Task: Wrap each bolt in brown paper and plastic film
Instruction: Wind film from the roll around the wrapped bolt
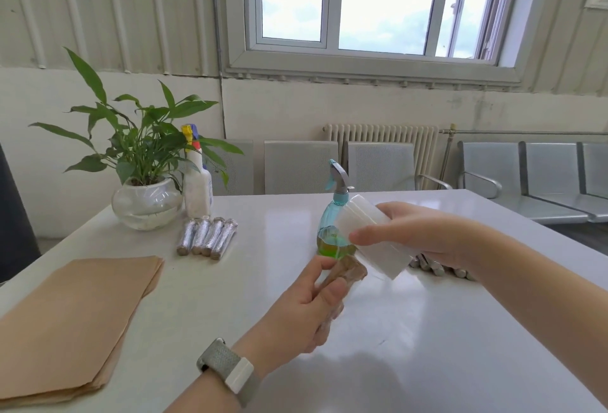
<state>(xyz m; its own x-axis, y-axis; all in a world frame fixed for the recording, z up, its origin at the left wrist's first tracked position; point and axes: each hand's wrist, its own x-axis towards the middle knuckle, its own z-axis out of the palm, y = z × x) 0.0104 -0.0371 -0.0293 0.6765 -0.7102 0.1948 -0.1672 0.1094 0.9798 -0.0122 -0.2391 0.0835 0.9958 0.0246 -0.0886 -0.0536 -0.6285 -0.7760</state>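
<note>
My left hand [306, 310] grips a bolt wrapped in brown paper [348, 272], held tilted above the white table [427, 330]. My right hand [411, 231] holds a roll of plastic film [368, 238] just above and right of the bolt's upper end, and a thin film strand runs down toward the bolt. Several wrapped bolts [207, 236] covered in shiny film lie side by side near the plant. A pile of bare bolts [437, 266] shows partly behind my right forearm. A stack of brown paper sheets [75, 317] lies at the left.
A turquoise spray bottle [334, 215] with green liquid stands right behind the roll. A potted plant in a glass bowl [148, 205] and a white spray bottle [197, 189] stand at the table's far left. Metal chairs [552, 175] line the wall beyond.
</note>
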